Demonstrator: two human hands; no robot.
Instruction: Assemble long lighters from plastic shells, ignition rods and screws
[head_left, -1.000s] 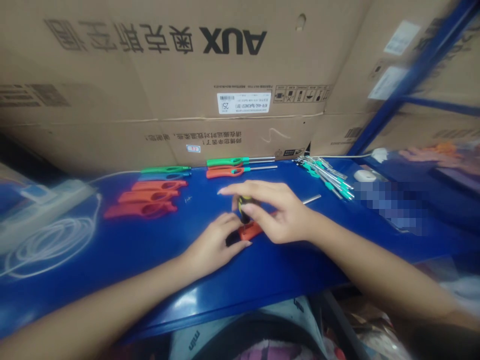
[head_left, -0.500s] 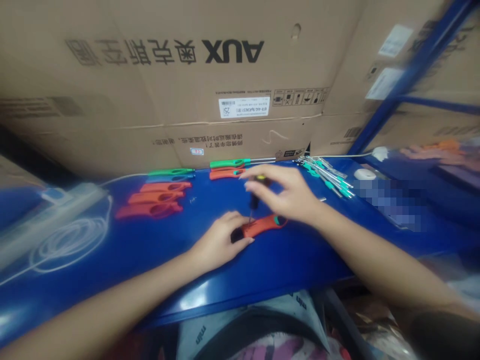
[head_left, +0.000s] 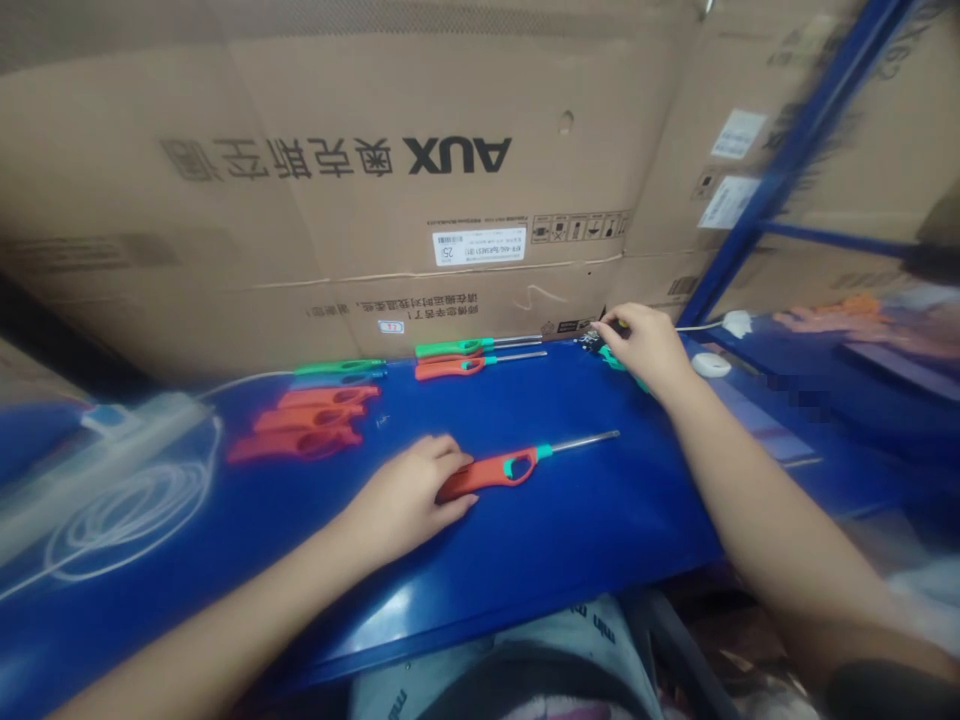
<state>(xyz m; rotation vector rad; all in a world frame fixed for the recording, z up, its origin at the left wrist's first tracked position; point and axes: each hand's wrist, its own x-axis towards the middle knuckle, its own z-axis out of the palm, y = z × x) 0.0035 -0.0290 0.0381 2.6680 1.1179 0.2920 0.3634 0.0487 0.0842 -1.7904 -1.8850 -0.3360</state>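
Observation:
My left hand (head_left: 416,490) is closed round the handle end of a red long-necked lighter (head_left: 495,472) with a green trigger. It lies on the blue table, its metal tube pointing right. My right hand (head_left: 649,345) is at the back right, pinching a screwdriver (head_left: 622,325); only a bit of its black and yellow handle shows between the fingers. Under that hand are small metal bits and green parts (head_left: 616,362), mostly hidden by hand and forearm. Behind the held lighter lie a green lighter (head_left: 454,348) and another red lighter (head_left: 452,369), side by side.
Several red lighter casings (head_left: 304,417) lie at left, with a green casing (head_left: 337,367) behind them. A power strip (head_left: 105,450) and coiled white cable (head_left: 135,500) occupy the far left. A cardboard wall (head_left: 337,220) backs the table. A white round object (head_left: 711,364) sits at right.
My right hand has lifted the screwdriver off the lighter and moved right and back to the small metal parts. My left hand still holds the lighter, whose tube is now uncovered.

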